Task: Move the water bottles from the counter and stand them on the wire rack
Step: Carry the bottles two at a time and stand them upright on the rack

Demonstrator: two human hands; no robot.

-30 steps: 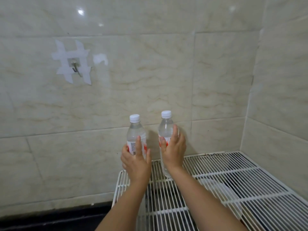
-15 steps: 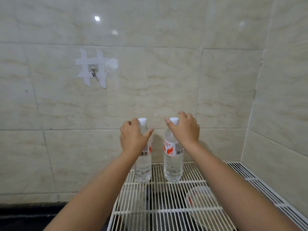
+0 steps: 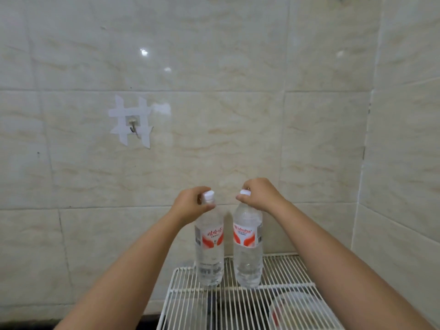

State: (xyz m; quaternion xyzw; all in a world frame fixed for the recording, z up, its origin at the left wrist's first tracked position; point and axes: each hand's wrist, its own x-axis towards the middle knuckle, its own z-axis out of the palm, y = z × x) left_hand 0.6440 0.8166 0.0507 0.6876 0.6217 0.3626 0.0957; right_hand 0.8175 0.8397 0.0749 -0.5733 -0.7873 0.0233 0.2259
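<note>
On the white wire rack (image 3: 238, 303), two water bottles stand upright side by side: left hand (image 3: 190, 206) pinches the left bottle (image 3: 209, 246) at its cap, right hand (image 3: 260, 195) pinches the right bottle (image 3: 247, 246) likewise.

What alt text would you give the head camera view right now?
Two clear water bottles, left bottle and right bottle, stand upright on a white wire rack against a tiled wall, the left hand and right hand each gripping a cap.

Left hand (image 3: 190, 203), right hand (image 3: 259, 195) pinch bottles' (image 3: 209, 248) caps; upright on wire rack (image 3: 281, 270).
</note>
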